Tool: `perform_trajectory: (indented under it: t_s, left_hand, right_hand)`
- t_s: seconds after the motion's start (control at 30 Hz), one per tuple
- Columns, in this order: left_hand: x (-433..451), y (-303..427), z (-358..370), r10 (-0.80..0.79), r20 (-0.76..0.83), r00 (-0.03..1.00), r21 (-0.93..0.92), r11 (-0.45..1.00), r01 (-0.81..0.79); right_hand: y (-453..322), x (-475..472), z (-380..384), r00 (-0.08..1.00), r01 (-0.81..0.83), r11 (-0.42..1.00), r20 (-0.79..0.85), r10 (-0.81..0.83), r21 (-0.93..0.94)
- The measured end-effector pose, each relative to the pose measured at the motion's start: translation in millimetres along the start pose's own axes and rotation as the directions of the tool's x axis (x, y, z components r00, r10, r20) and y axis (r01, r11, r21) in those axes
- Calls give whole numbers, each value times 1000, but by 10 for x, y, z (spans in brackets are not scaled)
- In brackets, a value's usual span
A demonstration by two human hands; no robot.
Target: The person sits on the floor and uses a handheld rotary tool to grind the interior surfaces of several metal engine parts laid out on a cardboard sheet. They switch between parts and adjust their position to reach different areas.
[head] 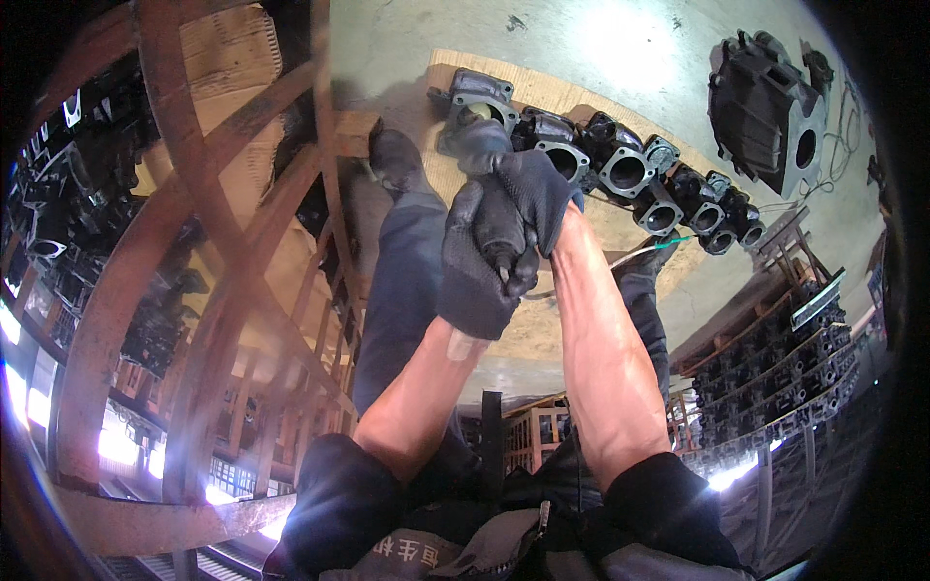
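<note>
A dark hand-held power tool [501, 225], apparently an angle grinder, is held between both gloved hands. My left hand [476, 269] wraps around its rear body. Farther forward, my right hand [534, 189] grips it near the head. The tool's head lies over the leftmost black cast metal housing [483, 87], at its round opening; the exact contact point is hidden. To the right, several similar black flanged castings [626, 173] stand in a curved row on corrugated cardboard [567, 91].
A rusty metal cage [240, 269] with black castings inside stands close at the left. A large black casing [763, 116] sits on the concrete floor at the right, near a thin cable. Stacked castings [777, 378] are at the lower right. A pale cable [636, 256] runs beside my right leg.
</note>
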State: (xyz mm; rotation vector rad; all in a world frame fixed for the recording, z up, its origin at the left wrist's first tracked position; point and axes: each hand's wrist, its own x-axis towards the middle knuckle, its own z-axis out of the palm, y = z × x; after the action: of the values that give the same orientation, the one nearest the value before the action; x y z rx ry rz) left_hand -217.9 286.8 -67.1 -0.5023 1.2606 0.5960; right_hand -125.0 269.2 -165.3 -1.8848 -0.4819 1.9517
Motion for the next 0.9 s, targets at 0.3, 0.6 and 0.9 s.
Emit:
perform_trajectory:
  t_s: [0.3, 0.6, 0.9]
  left_hand:
    - [-135, -77, -182, -108, 74, 991, -186, 975, 120]
    - [-193, -67, -142, -100, 12, 995, -87, 991, 100]
    - [40, -80, -210, -129, 142, 981, -93, 985, 143]
  right_hand:
    - [316, -81, -97, 914, 392, 696, 172, -367, -601]
    - [420, -21, -105, 855, 465, 427, 268, -445, -775]
    - [-102, -102, -37, 996, -82, 996, 43, 83, -40]
